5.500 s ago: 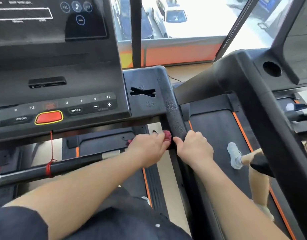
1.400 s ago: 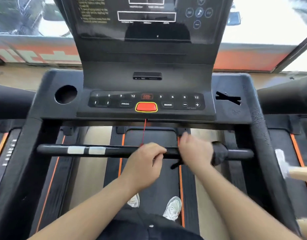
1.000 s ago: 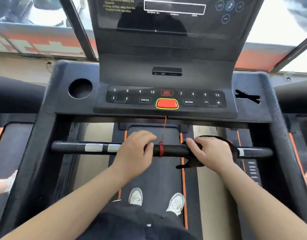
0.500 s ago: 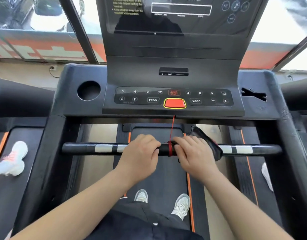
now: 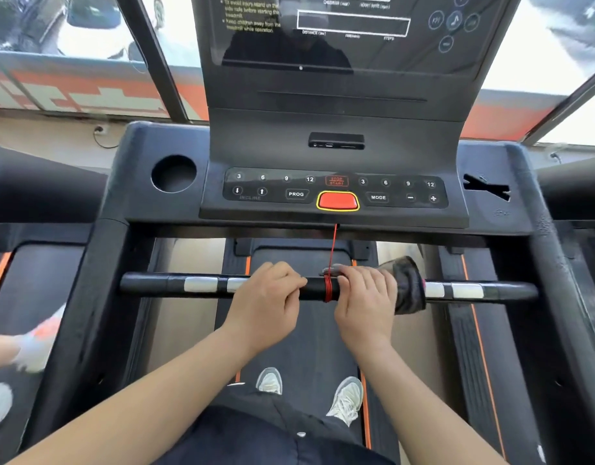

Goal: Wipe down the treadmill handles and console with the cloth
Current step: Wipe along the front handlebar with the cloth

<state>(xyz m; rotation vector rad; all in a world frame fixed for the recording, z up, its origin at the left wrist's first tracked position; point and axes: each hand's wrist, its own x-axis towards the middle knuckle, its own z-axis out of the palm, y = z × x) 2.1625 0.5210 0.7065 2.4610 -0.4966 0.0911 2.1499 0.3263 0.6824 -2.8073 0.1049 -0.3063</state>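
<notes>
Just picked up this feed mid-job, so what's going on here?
A person stands on the treadmill with both hands on the front crossbar. The left hand grips the bar left of the red safety cord wound round it. The right hand holds a dark cloth against the bar just right of the cord. Neither hand touches the console above.

The display panel (image 5: 350,45) runs off the top edge, and the small labels under its readout box are too blurred to read in full. The right hand (image 5: 365,303) covers most of the dark cloth (image 5: 408,286). Only the cloth's bunched end shows, right of the knuckles. The left hand (image 5: 266,307) hides a stretch of the crossbar (image 5: 155,283). At the left edge a pale shoe (image 5: 37,344) on the next belt is a motion smear, cut off by the frame.
</notes>
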